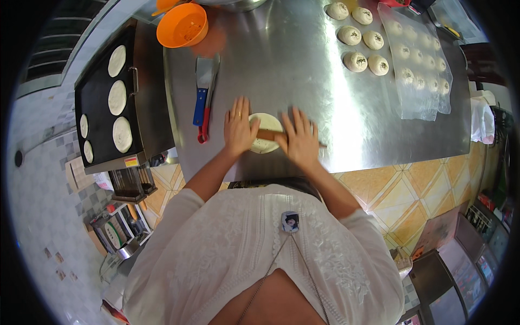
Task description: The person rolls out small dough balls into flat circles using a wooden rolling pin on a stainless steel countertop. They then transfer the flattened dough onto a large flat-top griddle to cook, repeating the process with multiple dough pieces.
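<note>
- Steel is the surface under our hands: a wide metal table (303, 49), shiny, with a bit of flour haze on it;
- our left hand (238, 127) lies flat with the fingers spread and a ring on one of them; the palm presses on the left end of a wooden rolling pin (269, 135); the fingers do not curl around it;
- our right hand (299, 138) is also flat and spread, pressing on the right part of the same pin; its thin tip shows out just beyond this hand, to the right;
- the two hands are apart, and between them sits a round flat dough disc (265, 132), pale, under the pin and touching the table;
- just to the left of our left hand lie a scraper with a blue handle (201, 89) and red-handled tongs (207, 103), side by side, not touching the hand;
- farther left of the hands stands a black griddle (97, 116) with several flattened dough rounds (122, 134) on it;
- beyond the left hand, well apart, is an orange plastic bowl (182, 25);
- beyond the right hand, far up on the table, we see stuffed dough balls (355, 61) in rows, some with dark green filling on top; just right of them more balls lie under a clear plastic sheet (420, 70).
</note>
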Demonstrator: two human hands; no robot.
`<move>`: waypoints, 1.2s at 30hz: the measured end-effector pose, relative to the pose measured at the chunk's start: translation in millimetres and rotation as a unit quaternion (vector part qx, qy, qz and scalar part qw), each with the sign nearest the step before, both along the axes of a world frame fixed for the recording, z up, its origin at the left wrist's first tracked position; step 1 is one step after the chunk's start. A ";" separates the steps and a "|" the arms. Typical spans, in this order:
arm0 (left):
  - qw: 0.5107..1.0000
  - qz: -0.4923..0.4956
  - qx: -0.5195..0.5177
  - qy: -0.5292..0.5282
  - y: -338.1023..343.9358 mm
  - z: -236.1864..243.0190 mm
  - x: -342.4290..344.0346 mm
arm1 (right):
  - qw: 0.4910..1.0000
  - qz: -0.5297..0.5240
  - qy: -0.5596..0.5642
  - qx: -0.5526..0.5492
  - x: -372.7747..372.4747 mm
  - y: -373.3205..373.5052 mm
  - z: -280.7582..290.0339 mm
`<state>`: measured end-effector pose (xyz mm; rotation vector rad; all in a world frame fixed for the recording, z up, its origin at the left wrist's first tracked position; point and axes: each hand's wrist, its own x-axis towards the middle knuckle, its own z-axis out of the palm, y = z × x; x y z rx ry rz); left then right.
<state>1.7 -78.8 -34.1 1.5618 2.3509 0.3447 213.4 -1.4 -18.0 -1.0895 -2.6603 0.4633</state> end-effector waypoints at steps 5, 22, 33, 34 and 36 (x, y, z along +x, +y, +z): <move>0.997 0.029 0.047 0.046 62.6 -3.0 -32.9 | 0.998 -0.055 0.001 0.019 -37.9 47.3 3.0; 0.998 -0.042 0.049 -0.027 -11.8 -7.4 -12.3 | 0.999 0.030 0.003 -0.043 3.7 -15.9 -13.1; 0.933 0.023 -0.124 -0.336 47.0 45.2 -18.0 | 0.987 0.078 0.130 -0.053 55.9 -29.0 38.1; 0.883 0.072 -0.131 -0.444 47.0 63.0 -17.8 | 0.985 0.087 0.142 -0.050 59.3 -31.1 44.1; 0.877 0.092 -0.164 -0.442 39.4 101.8 -14.4 | 0.983 0.099 0.149 -0.039 66.3 -35.5 59.0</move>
